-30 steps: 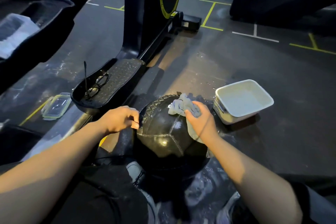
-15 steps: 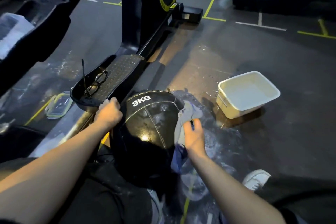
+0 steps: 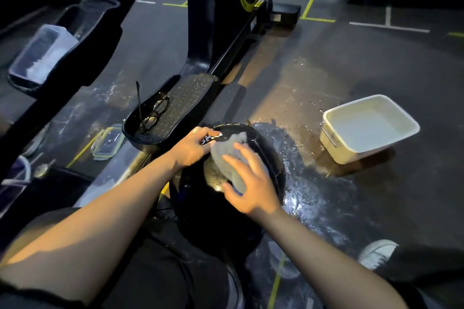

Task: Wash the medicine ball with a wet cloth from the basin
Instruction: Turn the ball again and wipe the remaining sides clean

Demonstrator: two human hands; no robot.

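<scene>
The medicine ball (image 3: 266, 158) sits on the wet floor (image 3: 326, 208) between my knees — black, glossy, white lettering half covered. My right hand (image 3: 247, 183) presses the grey cloth (image 3: 231, 158) flat on it, fingers spread; my left hand (image 3: 193, 145) rests on its top, fingers lightly bent — the white basin (image 3: 334, 138) stands nearby.

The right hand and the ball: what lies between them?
A grey cloth, seen in the head view, lies spread under the right hand, pressed on the black ball.

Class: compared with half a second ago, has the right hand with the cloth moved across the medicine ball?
Yes. The right hand has carried the grey wet cloth from the black medicine ball's basin-facing side up onto its top, away from the white rectangular plastic basin.
</scene>
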